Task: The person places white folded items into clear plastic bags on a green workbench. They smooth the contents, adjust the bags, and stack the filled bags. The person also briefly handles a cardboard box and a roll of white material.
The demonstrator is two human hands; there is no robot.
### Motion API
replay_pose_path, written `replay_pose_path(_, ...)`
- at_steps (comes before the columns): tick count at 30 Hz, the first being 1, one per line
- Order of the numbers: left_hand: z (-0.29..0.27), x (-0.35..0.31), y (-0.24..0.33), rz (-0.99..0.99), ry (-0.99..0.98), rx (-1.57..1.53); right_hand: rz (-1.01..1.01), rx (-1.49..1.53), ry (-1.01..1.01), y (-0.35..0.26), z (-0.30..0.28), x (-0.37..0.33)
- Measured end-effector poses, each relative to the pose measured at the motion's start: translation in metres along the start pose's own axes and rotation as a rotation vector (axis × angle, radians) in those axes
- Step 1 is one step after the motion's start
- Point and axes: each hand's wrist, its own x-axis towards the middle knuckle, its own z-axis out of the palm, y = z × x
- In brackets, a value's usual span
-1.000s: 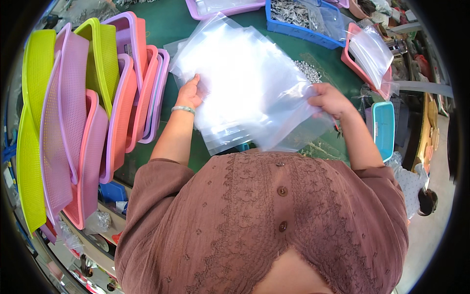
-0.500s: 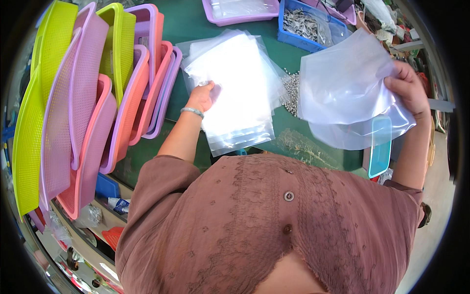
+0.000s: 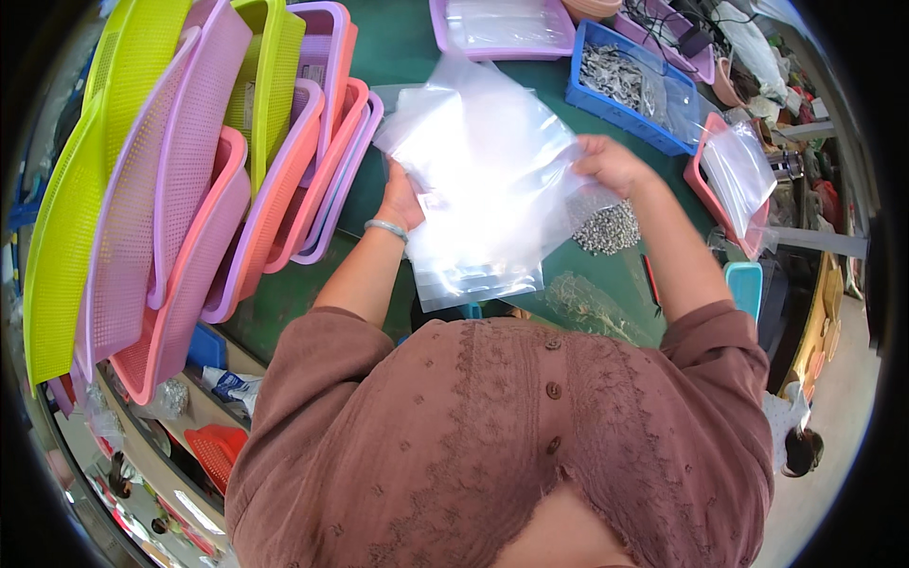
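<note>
A stack of clear plastic bags (image 3: 478,282) lies on the green table in front of me, with strong glare across its middle. My left hand (image 3: 402,201), with a bangle on its wrist, grips the stack's left edge; its fingers are partly hidden by the film. My right hand (image 3: 611,166) pinches the right edge of a loose clear plastic bag (image 3: 454,95) that spreads over the stack. Just below the right hand, a heap of small silvery metal pieces (image 3: 608,229) rests on the table.
Nested green, purple and pink plastic baskets (image 3: 180,180) stand along the left. At the back are a purple tray (image 3: 502,52) of bags and a blue bin (image 3: 630,118) of metal parts. A pink tray (image 3: 701,180), a red pen (image 3: 652,281) and a teal container (image 3: 744,287) are on the right.
My right hand has moved left with the plastic bag, from the table's right side onto the stack. The metal heap and pink tray are now uncovered. My left hand has shifted to the stack's edge.
</note>
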Motion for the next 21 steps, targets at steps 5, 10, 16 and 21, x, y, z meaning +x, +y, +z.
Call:
replay_pose_path(5,0.004,-0.008,0.000,0.055,-0.085,-0.078,0.066,0.232,-0.011,0.053,0.013,0.044)
replay_pose_path(10,-0.003,0.004,-0.009,0.025,0.046,0.214,0.139,0.152,-0.086,0.049,0.022,0.043)
replay_pose_path(16,0.007,-0.004,-0.004,-0.040,0.184,0.296,0.244,-0.934,-0.041,0.024,0.019,0.038)
replay_pose_path(21,-0.005,-0.004,0.009,-0.166,0.127,0.269,-0.104,-1.033,0.348,0.002,0.008,0.045)
